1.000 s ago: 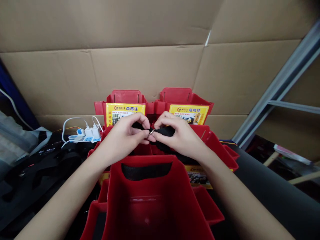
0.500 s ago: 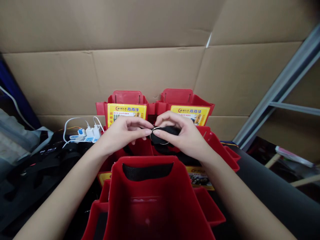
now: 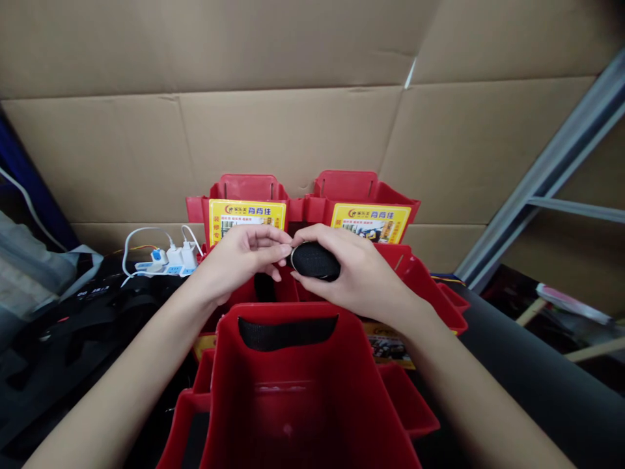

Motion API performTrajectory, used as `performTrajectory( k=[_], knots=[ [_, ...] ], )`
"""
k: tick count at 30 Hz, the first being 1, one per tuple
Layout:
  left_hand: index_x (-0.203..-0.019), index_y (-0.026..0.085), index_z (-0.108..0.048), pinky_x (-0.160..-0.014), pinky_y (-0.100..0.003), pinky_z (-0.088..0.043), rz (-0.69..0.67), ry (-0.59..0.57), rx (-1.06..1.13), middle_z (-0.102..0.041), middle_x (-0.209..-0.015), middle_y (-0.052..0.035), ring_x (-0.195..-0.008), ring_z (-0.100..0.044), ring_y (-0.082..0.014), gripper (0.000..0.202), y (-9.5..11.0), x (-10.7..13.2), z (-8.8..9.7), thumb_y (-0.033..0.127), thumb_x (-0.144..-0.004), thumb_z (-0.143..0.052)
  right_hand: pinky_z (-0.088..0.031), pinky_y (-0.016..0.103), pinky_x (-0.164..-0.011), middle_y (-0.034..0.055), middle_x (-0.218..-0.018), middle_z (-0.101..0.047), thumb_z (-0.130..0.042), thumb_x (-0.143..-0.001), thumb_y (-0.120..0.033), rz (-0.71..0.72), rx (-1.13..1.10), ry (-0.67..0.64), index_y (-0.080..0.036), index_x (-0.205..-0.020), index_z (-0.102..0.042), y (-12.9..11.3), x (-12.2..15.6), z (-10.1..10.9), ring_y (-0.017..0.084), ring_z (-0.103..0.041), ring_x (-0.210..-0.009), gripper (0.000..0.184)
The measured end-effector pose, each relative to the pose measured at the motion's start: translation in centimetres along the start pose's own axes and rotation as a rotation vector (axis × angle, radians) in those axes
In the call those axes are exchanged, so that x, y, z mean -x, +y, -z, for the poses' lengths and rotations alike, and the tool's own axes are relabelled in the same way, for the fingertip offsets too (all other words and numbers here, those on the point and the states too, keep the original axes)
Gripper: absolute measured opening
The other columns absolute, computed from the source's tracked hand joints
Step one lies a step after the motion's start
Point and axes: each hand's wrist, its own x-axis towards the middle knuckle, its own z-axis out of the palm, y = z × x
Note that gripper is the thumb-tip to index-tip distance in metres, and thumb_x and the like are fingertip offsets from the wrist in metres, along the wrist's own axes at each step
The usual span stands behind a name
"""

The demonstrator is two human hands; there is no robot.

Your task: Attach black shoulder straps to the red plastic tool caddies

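A folded or rolled black webbing strap [image 3: 316, 262] with a thin metal ring [image 3: 293, 255] along its left edge is held above the front red plastic bin [image 3: 293, 384]. My right hand [image 3: 354, 264] curls around the strap, with the thumb below and the fingers above it. The thumb and forefinger of my left hand [image 3: 254, 257] pinch at the ring's left side, while its other fingers curl loosely. A short black strap [image 3: 288, 333] runs through the slots in the front bin's back wall.
Behind stand more red bins [image 3: 346, 185] with yellow labels [image 3: 371, 221], against a cardboard wall [image 3: 293, 130]. A power strip [image 3: 168, 268] with white plugs and cables lies left, near black bags or straps [image 3: 73, 352]. A metal frame [image 3: 541, 163] rises at the right.
My right hand has turned: its thumb has moved from the strap's top to below it, so the rounded strap face now shows. My left hand stays at the ring.
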Motion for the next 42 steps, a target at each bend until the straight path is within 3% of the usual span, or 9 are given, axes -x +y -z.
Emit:
performTrajectory(
  k=[4,8,14,18,23,27,31,35,42],
  knots=[
    [-0.077,0.013,-0.056,-0.058,-0.023,-0.047,-0.189,0.161,-0.269,-0.058,-0.072,-0.0008,-0.060,-0.054,-0.0094,0.005,0.1,-0.3,0.7,0.015,-0.073,-0.058,-0.041,0.028,-0.073,0.0012,-0.092,-0.061,-0.059,-0.073,-0.017,0.001,0.004,0.032,-0.020,-0.094,-0.050,0.4,0.1,0.1,0.015,-0.056,-0.080,0.023],
    [-0.075,0.015,-0.056,-0.061,-0.024,-0.043,-0.269,0.302,-0.584,-0.059,-0.071,-0.0012,-0.064,-0.054,-0.0121,0.003,0.0,-0.7,3.2,0.016,-0.072,-0.056,-0.041,0.027,-0.070,0.0004,-0.089,-0.061,-0.060,-0.072,-0.019,-0.025,-0.007,0.042,-0.020,-0.093,-0.050,0.9,0.1,0.6,0.014,-0.056,-0.076,0.023],
    [-0.067,0.019,-0.058,-0.057,-0.027,-0.037,-0.150,0.527,-0.975,-0.060,-0.063,-0.0019,-0.056,-0.053,-0.0164,0.004,0.3,-0.5,7.8,0.016,-0.066,-0.056,-0.042,0.027,-0.072,0.0002,-0.089,-0.061,-0.060,-0.072,-0.016,-0.031,-0.057,0.004,-0.020,-0.092,-0.052,1.0,0.1,1.3,0.014,-0.057,-0.078,0.022],
    [-0.061,0.020,-0.060,-0.054,-0.028,-0.033,-0.053,0.561,-1.163,-0.055,-0.053,-0.0014,-0.048,-0.048,-0.0171,0.009,0.8,0.3,9.0,0.014,-0.066,-0.056,-0.043,0.026,-0.073,-0.0003,-0.092,-0.063,-0.061,-0.071,-0.014,-0.015,-0.079,-0.021,-0.020,-0.093,-0.054,1.0,0.1,1.4,0.013,-0.058,-0.080,0.024],
    [-0.081,0.019,-0.066,-0.062,-0.029,-0.040,-0.221,0.409,-1.171,-0.065,-0.078,-0.0063,-0.065,-0.057,-0.0191,0.012,1.4,0.6,6.6,0.021,-0.073,-0.058,-0.044,0.027,-0.078,0.0006,-0.097,-0.065,-0.061,-0.073,-0.017,0.000,-0.139,-0.066,-0.020,-0.093,-0.057,0.6,0.0,1.2,0.014,-0.060,-0.086,0.020],
    [-0.095,0.020,-0.063,-0.081,-0.027,-0.043,-0.380,0.027,-0.819,-0.064,-0.100,-0.0048,-0.093,-0.058,-0.0183,0.020,1.4,0.4,3.2,0.032,-0.080,-0.056,-0.044,0.029,-0.082,0.0011,-0.100,-0.065,-0.064,-0.073,-0.022,0.006,-0.166,-0.109,-0.021,-0.094,-0.057,0.2,0.0,1.2,0.015,-0.060,-0.090,0.022],
    [-0.089,0.019,-0.056,-0.077,-0.026,-0.044,-0.267,-0.279,-0.607,-0.061,-0.090,-0.0015,-0.085,-0.056,-0.0152,0.018,0.8,0.2,1.8,0.032,-0.078,-0.060,-0.043,0.028,-0.084,-0.0011,-0.097,-0.066,-0.063,-0.073,-0.018,0.025,-0.203,-0.138,-0.021,-0.094,-0.057,-0.2,0.0,1.3,0.013,-0.061,-0.087,0.022],
    [-0.073,0.017,-0.050,-0.061,-0.021,-0.040,-0.180,-0.311,-0.479,-0.049,-0.070,0.0032,-0.066,-0.047,-0.0095,0.022,0.3,-0.1,2.1,0.033,-0.074,-0.064,-0.042,0.025,-0.083,-0.0021,-0.095,-0.065,-0.063,-0.072,-0.015,0.044,-0.240,-0.127,-0.020,-0.093,-0.056,-0.3,0.0,1.5,0.011,-0.060,-0.085,0.022],
    [-0.057,0.015,-0.038,-0.051,-0.018,-0.032,-0.145,-0.261,-0.427,-0.040,-0.058,0.0059,-0.055,-0.036,-0.0057,0.034,0.4,-0.1,2.3,0.026,-0.071,-0.067,-0.041,0.024,-0.082,-0.0016,-0.095,-0.064,-0.062,-0.072,-0.013,0.068,-0.244,-0.125,-0.019,-0.089,-0.056,0.1,0.0,1.4,0.010,-0.059,-0.086,0.019]
  ],
)
